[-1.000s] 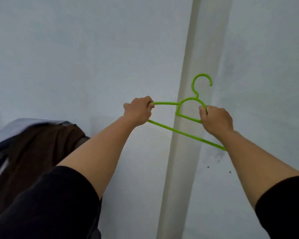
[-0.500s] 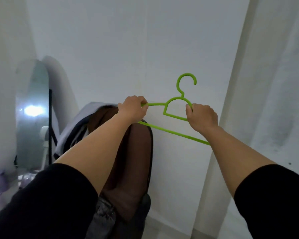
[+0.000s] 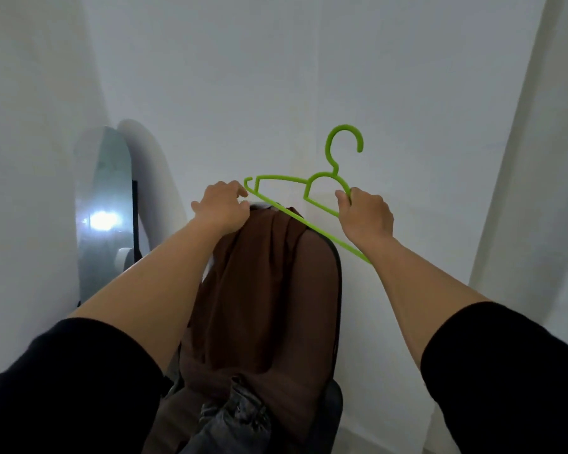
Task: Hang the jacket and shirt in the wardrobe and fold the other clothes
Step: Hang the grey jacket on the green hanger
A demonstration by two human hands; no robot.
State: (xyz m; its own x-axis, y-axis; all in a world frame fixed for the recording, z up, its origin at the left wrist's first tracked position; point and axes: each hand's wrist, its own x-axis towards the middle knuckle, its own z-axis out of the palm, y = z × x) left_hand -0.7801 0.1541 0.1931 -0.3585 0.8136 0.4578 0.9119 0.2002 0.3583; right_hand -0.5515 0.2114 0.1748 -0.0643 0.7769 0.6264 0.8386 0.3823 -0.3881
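Gripping the green plastic hanger [image 3: 309,204] with my right hand [image 3: 366,216], I have the fingers curled round its right shoulder just below the neck, hook upright and pointing to 12 o'clock. My left hand [image 3: 222,208] sits at 9 o'clock of the hanger's left tip, fingers bent and relaxed; whether they touch the tip or the cloth under them I cannot tell. They hold nothing that I can see.

Directly below the hanger's lower bar, at 6 o'clock, a brown garment [image 3: 263,299] is draped over a dark chair back [image 3: 336,290]; the bar crosses just over its top edge. Lower still, a grey denim piece [image 3: 230,421] lies bunched at the foot of the brown cloth.

Open white wall [image 3: 276,77] stretches above and to both sides of the hook. At 3 o'clock a pale vertical panel edge [image 3: 505,191] runs top to bottom, well apart from my right hand. At 9 o'clock an arched mirror [image 3: 107,208] leans against the wall, a bright light reflected in it, with a black stand [image 3: 135,217] beside it.
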